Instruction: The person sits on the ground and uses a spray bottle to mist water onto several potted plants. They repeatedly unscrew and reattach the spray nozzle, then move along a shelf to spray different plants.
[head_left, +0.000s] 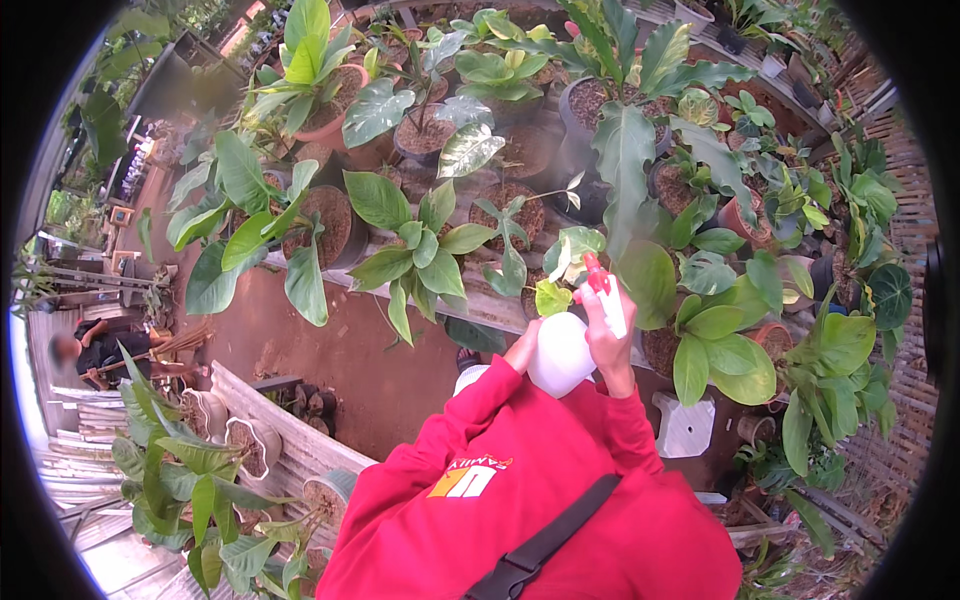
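Note:
A white spray bottle (560, 355) with a red and white trigger head is held in front of my chest. My right hand (606, 337) is wrapped around its neck and trigger. My left hand (524, 346) is against the left side of the bottle's round body, its fingers partly hidden. The red nozzle points away from me, close to a small potted plant with pale variegated leaves (564, 255). A yellow-green leaf (552, 298) hangs just left of the nozzle, and a broad green leaf (646, 283) stands to its right.
Many potted foliage plants crowd the wooden bench (495, 319) ahead. A white plastic stool (685, 424) stands at my right. Behind on the left, more potted plants (251, 448) line a second bench (300, 431). Farther left, a person (112, 351) holds a broom (176, 343) on the earth floor (300, 345).

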